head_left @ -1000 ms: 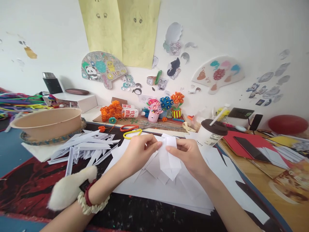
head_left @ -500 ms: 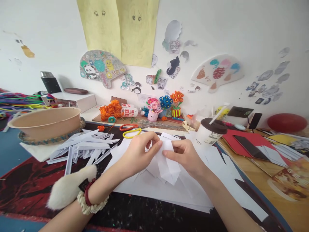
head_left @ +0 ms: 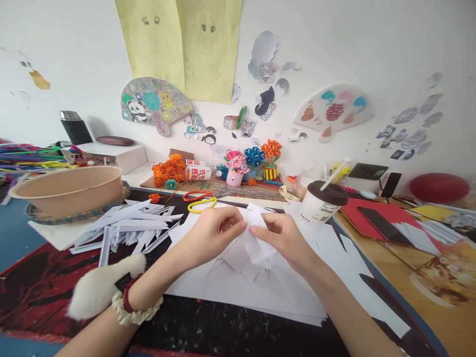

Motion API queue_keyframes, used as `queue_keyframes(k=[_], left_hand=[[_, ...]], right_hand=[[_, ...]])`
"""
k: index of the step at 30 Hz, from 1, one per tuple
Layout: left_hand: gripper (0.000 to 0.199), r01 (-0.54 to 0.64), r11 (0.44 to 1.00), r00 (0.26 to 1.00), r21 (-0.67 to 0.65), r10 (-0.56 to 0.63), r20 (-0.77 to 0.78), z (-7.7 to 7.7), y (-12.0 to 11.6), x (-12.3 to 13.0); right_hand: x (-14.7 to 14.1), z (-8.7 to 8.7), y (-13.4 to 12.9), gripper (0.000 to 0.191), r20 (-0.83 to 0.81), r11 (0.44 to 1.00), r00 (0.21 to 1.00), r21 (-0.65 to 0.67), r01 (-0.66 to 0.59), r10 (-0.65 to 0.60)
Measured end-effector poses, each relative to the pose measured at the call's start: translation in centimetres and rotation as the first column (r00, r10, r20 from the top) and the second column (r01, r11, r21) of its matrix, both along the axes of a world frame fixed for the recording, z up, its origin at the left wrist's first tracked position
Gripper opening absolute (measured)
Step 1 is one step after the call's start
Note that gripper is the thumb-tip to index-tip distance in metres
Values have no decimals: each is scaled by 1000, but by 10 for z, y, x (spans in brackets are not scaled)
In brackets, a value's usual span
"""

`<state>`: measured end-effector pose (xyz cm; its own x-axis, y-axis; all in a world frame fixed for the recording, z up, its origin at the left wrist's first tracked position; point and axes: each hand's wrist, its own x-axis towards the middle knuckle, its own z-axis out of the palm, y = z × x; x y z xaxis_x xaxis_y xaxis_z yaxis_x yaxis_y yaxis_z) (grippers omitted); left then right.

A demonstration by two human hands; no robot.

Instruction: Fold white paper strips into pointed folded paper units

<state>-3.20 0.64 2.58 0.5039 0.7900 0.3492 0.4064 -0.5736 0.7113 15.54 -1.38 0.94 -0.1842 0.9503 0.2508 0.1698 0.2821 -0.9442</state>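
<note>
A small piece of white paper (head_left: 256, 243) is pinched between both hands over the middle of the table. My left hand (head_left: 215, 230) grips its upper left side with thumb and fingers. On the right side, my right hand (head_left: 280, 237) presses its thumb on the paper, with the fingers behind it. Beneath lie large white sheets (head_left: 238, 287) with several small cut pieces on top. To the left is a heap of folded paper strips (head_left: 130, 225). Behind the hands rest scissors (head_left: 203, 203) with yellow and red handles, their blades partly hidden.
A lidded cup with a straw (head_left: 323, 202) stands right of my right hand. At the left are a beige basin (head_left: 69, 191) and a fluffy white object (head_left: 100, 290) by my left wrist. Pipe-cleaner flowers (head_left: 171, 171) line the back; a dark phone (head_left: 385, 225) lies at the right.
The held paper's lower end has tilted up and away, uncovering more of the small pieces beneath. Both hands keep their pinch in nearly the same place. The view has shifted slightly.
</note>
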Motion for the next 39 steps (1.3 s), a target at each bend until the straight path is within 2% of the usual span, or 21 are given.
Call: queue_keyframes(k=[3, 5, 7, 9, 12, 15, 18, 21, 25, 30, 36, 39], left_hand=[[22, -88, 995, 988, -43, 93, 126, -1, 1, 1], [21, -113, 985, 957, -130, 143, 252, -2, 0, 3], [20, -77, 963, 908, -258, 175, 381, -2, -3, 6], [21, -5, 928, 853, -373, 199, 482, -3, -6, 10], [22, 72, 887, 813, -456, 213, 542, -3, -9, 15], [22, 78, 879, 851, -470, 188, 491, -5, -8, 17], [22, 46, 884, 901, -465, 164, 402, -6, -5, 15], [21, 32, 900, 897, -435, 166, 410, -6, -4, 13], [20, -14, 909, 885, -416, 205, 419, -5, -7, 14], [26, -21, 911, 888, -413, 206, 411, -8, -9, 17], [23, -65, 955, 934, -289, 160, 318, -4, -9, 16], [25, -50, 961, 948, -271, 131, 290, -4, -9, 16]], right_hand=[[0, 2, 1, 24, -81, 999, 997, -53, 5, -9], [1, 3, 1, 30, -143, 994, 989, -111, 21, -37], [2, 2, 2, 36, -184, 985, 981, -171, 27, -59], [2, 0, 3, 34, -245, 973, 968, -228, -13, -45], [3, -3, 4, 26, -381, 961, 924, -265, -77, -32], [5, -3, 6, 21, -471, 967, 879, -248, -60, -66], [8, -1, 7, 18, -468, 979, 875, -199, 33, -125], [8, 1, 7, 15, -450, 982, 878, -165, 97, -162], [4, 0, 5, 12, -464, 990, 878, -123, 68, -118], [-4, -3, 1, 20, -283, 995, 959, -89, -40, 13], [-1, -3, 1, 25, -228, 995, 972, -87, 39, -58], [1, -3, 2, 26, -233, 993, 968, -85, 76, -94]])
